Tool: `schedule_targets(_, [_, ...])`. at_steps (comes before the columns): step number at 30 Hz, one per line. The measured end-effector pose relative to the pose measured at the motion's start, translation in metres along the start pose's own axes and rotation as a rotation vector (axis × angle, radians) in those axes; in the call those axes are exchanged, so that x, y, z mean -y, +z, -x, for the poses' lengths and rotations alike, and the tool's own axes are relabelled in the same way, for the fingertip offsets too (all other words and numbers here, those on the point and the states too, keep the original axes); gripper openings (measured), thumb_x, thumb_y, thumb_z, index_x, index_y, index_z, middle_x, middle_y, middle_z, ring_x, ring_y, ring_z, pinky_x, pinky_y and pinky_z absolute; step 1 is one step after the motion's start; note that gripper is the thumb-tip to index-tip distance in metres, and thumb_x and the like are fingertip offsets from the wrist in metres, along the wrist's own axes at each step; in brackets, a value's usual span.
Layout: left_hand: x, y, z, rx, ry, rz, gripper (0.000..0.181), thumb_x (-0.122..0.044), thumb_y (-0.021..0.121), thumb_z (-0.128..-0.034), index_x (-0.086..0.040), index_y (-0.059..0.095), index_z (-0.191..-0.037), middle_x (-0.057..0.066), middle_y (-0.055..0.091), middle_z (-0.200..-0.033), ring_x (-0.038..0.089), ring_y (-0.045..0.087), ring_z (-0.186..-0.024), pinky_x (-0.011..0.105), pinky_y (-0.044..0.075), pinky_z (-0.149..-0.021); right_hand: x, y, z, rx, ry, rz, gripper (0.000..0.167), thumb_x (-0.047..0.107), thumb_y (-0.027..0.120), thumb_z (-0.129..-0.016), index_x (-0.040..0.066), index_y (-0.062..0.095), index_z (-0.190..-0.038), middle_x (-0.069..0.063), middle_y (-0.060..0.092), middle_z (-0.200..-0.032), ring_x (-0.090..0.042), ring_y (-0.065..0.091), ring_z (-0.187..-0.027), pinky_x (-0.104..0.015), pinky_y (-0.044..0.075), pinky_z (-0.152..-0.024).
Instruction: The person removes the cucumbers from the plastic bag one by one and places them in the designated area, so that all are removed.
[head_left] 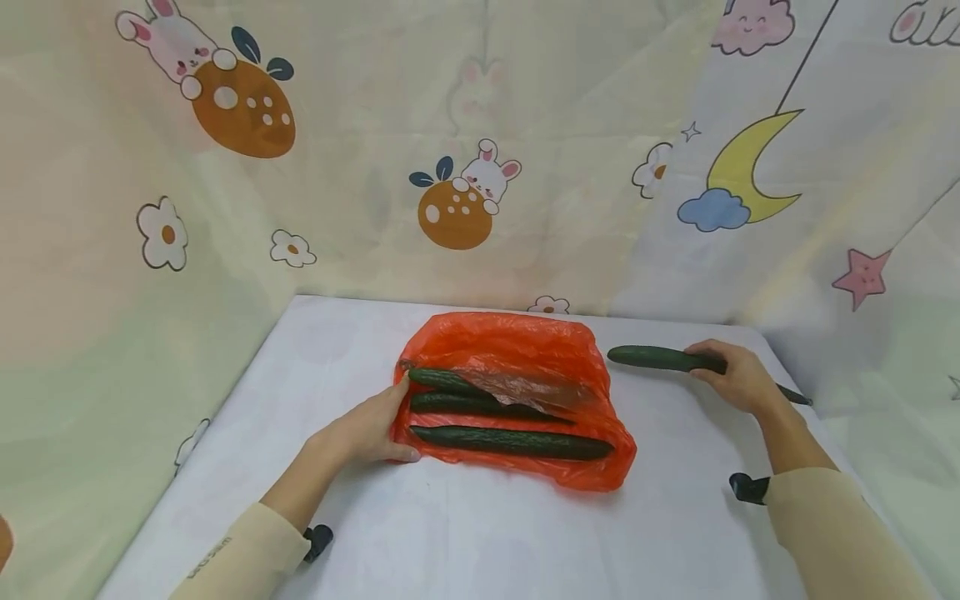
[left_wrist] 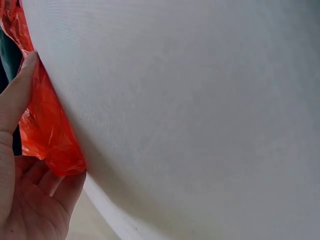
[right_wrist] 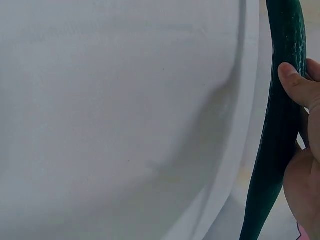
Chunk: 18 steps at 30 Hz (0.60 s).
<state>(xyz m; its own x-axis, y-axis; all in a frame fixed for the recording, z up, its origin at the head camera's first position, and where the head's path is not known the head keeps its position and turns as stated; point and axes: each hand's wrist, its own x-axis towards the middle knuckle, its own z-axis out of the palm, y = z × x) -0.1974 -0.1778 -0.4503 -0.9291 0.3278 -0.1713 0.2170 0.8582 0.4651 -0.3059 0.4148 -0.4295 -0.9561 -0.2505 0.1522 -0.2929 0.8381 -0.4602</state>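
A red plastic bag [head_left: 517, 337] lies spread on the table, with three dark green cucumbers on it. The nearest cucumber [head_left: 513, 442] lies along the bag's front, while the back ones are partly covered by a fold of the bag. My left hand [head_left: 371, 425] holds the bag's left end, thumb and fingers spread across it; in the left wrist view the fingers curl at a bag corner [left_wrist: 65, 160]. To the right of the bag, my right hand [head_left: 738, 377] grips another long cucumber [head_left: 652, 357] around its middle, its thin end sticking out past the hand.
The white table [head_left: 487, 542] runs under everything, its far edge meeting a printed curtain [head_left: 360, 208] with cartoon rabbits, flowers and a moon. Curtain also stands along the left and right sides. Dark straps show at both sleeve cuffs.
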Motion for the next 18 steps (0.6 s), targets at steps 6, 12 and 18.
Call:
schedule_targets(6, [0.000, 0.000, -0.001, 0.009, -0.012, 0.001, 0.125, -0.048, 0.090, -0.0755, -0.005, 0.014, -0.164, 0.013, 0.034, -0.165, 0.033, 0.039, -0.148, 0.053, 0.037, -0.118, -0.015, 0.006, 0.004, 0.023, -0.020, 0.025, 0.033, 0.006, 0.071, -0.095, 0.006, 0.063, -0.128, -0.029, 0.060, -0.133, -0.054, 0.049, -0.127, -0.071, 0.038, -0.101])
schedule_targets(12, [0.000, 0.002, -0.002, 0.011, -0.004, 0.009, 0.123, -0.047, 0.091, -0.0749, -0.008, 0.016, -0.165, 0.011, 0.034, -0.165, 0.032, 0.037, -0.149, 0.054, 0.038, -0.118, -0.020, 0.013, 0.009, 0.036, 0.016, 0.031, 0.035, 0.004, 0.067, -0.096, 0.004, 0.059, -0.130, -0.032, 0.055, -0.136, -0.058, 0.045, -0.130, -0.073, 0.035, -0.104])
schedule_targets(18, [0.000, 0.003, 0.001, 0.015, -0.048, 0.028, 0.124, -0.050, 0.091, -0.0737, -0.012, 0.015, -0.166, 0.009, 0.033, -0.165, 0.031, 0.037, -0.149, 0.056, 0.040, -0.115, -0.008, 0.015, 0.007, 0.121, 0.108, 0.025, 0.051, 0.011, 0.067, -0.097, 0.006, 0.049, -0.145, -0.035, 0.040, -0.152, -0.059, 0.031, -0.141, -0.075, 0.027, -0.110])
